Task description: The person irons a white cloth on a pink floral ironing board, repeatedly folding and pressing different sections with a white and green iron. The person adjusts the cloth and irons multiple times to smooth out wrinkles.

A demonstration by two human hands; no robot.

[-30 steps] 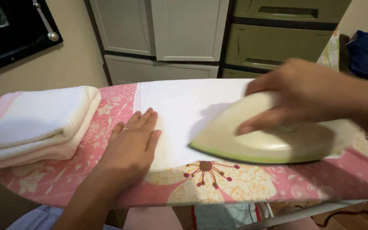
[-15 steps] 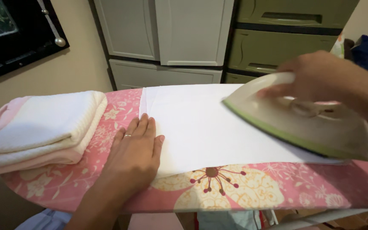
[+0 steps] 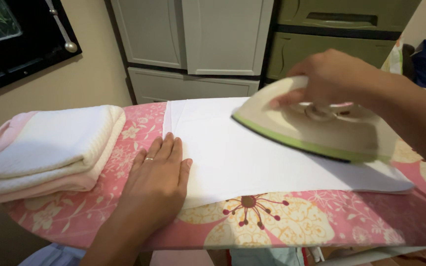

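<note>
One view: head camera, looking down at a pink floral ironing board (image 3: 282,224).
Left hand (image 3: 156,182): flat, fingers spread narrow, pressing the near-left edge of the white cloth (image 3: 232,152).
Right hand (image 3: 331,79): closed round the handle of the cream-and-green iron (image 3: 316,130).
Iron: on the cloth's far-right part.
Cloth: smooth and flat across the middle of the board.
Progress: visible area looks pressed; part under the iron remains.
Aside: folded white and pink towels (image 3: 45,150) at the board's left end.

Bare white cloth (image 3: 232,157) mid-board; folded towels (image 3: 50,148) blocking the left end.
</note>
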